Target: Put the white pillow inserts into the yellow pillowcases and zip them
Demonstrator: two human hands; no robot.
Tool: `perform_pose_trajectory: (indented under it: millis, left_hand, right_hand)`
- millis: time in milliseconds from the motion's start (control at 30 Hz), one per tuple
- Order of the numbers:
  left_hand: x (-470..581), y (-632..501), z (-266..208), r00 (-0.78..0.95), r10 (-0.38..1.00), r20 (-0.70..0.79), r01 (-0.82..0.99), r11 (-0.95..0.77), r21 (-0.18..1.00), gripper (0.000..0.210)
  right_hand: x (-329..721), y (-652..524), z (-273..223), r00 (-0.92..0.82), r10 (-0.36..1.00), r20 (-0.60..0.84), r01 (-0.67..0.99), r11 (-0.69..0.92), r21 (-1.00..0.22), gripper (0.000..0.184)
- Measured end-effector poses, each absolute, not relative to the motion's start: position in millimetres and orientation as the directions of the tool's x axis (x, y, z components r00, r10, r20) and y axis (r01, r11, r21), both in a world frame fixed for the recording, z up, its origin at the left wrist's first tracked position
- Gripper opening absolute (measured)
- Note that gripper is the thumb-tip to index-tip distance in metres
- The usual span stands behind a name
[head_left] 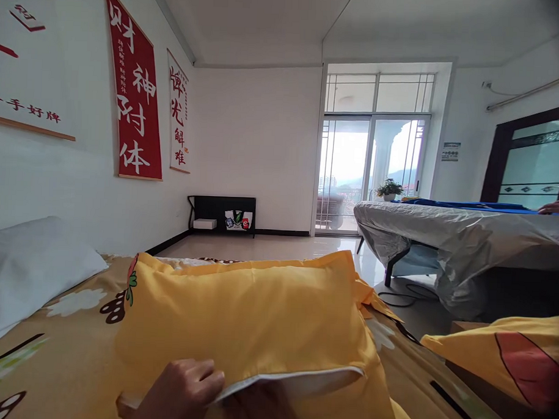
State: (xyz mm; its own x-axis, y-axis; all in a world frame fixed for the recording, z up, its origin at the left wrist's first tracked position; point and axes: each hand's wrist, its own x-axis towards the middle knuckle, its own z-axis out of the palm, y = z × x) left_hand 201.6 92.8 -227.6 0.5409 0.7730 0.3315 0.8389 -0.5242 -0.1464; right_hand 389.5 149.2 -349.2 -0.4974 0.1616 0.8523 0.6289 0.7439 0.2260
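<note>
A yellow pillowcase (pixel 258 300) lies in front of me on the bed, plumped out, with a strawberry print at its far left corner. Along its near side runs a slit-like opening (pixel 319 382), where white material shows. My left hand (pixel 186 386) is closed on the pillowcase at the left end of this slit, fingers curled over the fabric edge. My right hand (pixel 258 404) reaches into the opening, in shadow under the upper flap. Its fingers are hidden, so their grip cannot be made out.
The bed has a brown patterned sheet (pixel 77 343). A white pillow (pixel 34 268) lies at left, another yellow printed cloth (pixel 499 351) at right. Beyond stands a table under plastic sheeting (pixel 411 223), with a person's hand (pixel 557 207) at its right end. A low black shelf (pixel 222 207) stands against the wall.
</note>
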Motion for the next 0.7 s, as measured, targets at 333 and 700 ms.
perform_pose_trajectory:
  millis: [333, 700]
  left_hand:
    - [220.8, 121.7, -245.2, 0.497, 0.868, -0.005, 0.856, -0.490, 0.164, 0.031]
    - [175.2, 139.9, -241.4, 0.409, 0.912, 0.045, 0.794, -0.380, 0.474, 0.020]
  right_hand:
    - [403.5, 153.0, -323.8, -0.635, 0.688, 0.352, 0.626, 0.725, -0.287, 0.056]
    - [496.8, 121.8, -236.2, -0.467, 0.801, 0.375, 0.740, 0.586, -0.330, 0.026]
